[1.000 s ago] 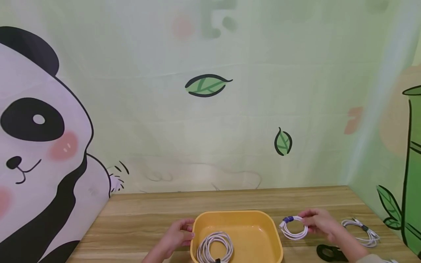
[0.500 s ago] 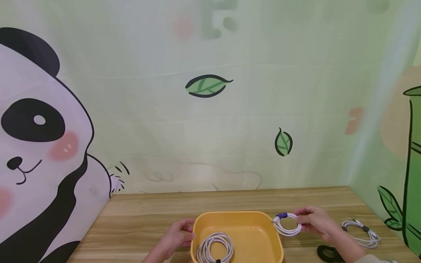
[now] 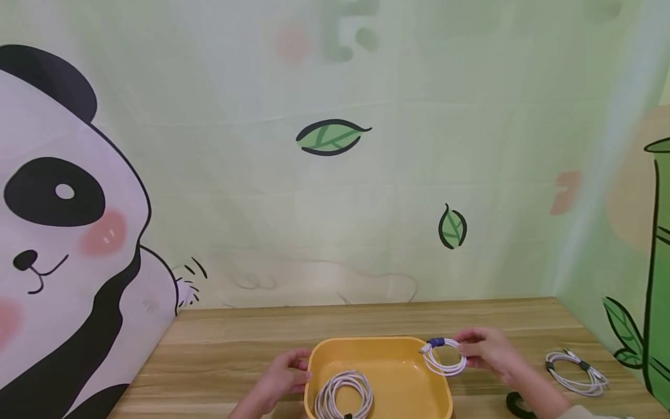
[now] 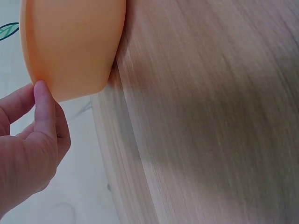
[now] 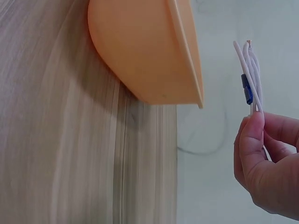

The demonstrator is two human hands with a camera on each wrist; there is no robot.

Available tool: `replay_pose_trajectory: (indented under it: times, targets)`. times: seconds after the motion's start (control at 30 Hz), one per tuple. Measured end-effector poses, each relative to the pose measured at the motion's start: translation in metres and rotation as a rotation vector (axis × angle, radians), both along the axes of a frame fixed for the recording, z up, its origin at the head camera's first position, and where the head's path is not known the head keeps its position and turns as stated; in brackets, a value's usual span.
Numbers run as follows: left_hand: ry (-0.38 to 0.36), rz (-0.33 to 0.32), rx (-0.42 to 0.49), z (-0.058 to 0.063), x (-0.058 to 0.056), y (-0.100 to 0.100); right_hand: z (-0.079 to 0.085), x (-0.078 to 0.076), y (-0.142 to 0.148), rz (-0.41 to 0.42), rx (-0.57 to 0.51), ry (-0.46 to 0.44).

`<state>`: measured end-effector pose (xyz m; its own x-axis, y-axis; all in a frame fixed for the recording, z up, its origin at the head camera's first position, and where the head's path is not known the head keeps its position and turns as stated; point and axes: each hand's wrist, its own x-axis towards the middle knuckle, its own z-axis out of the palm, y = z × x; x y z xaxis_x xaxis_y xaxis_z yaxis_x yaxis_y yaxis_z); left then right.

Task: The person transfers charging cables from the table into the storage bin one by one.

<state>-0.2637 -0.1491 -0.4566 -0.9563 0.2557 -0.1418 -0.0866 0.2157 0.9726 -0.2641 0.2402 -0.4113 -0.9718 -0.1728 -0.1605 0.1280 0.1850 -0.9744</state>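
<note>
My right hand [image 3: 487,352] pinches a coiled white cable [image 3: 445,368], bundled with a dark blue strap [image 3: 435,342]. The coil hangs over the right rim of a yellow plastic bin [image 3: 387,401]. Seen from the right wrist, the cable loops [image 5: 252,74] stand upright between thumb and fingers, apart from the bin wall [image 5: 145,51]. My left hand [image 3: 282,378] holds the bin's left rim by the fingertips; in the left wrist view its thumb [image 4: 43,105] lies against the outer wall. Inside the bin, at the left, lies another coiled white cable [image 3: 344,396] with a black tie.
To the right on the wooden table [image 3: 235,343] lie a white coiled cable [image 3: 578,381] with black ties and a black coil [image 3: 515,404], partly hidden by the right forearm. Behind the table rises a printed cloth backdrop [image 3: 251,203] with a panda and leaves.
My right hand has carried the blue-strapped cable leftward, from above the table to over the bin's right rim. The left hand and the bin have stayed in place.
</note>
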Motion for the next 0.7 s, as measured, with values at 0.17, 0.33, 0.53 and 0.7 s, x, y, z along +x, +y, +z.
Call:
replay_pose_trajectory:
  times: [0.17, 0.33, 0.53, 0.7]
  targets:
    - [0.002, 0.004, 0.003, 0.001, 0.001, 0.000, -0.002, -0.001, -0.009, 0.000, 0.009, 0.023]
    - [-0.002, 0.004, 0.008, 0.001, 0.001, 0.001, -0.004, 0.000, -0.022, -0.006, 0.007, 0.033]
    - [-0.006, 0.008, 0.012, 0.000, 0.001, 0.001, -0.008, -0.001, -0.039, -0.017, 0.008, 0.037]
    - [-0.004, 0.007, 0.014, -0.001, 0.000, 0.001, -0.011, -0.001, -0.053, -0.044, 0.019, 0.043]
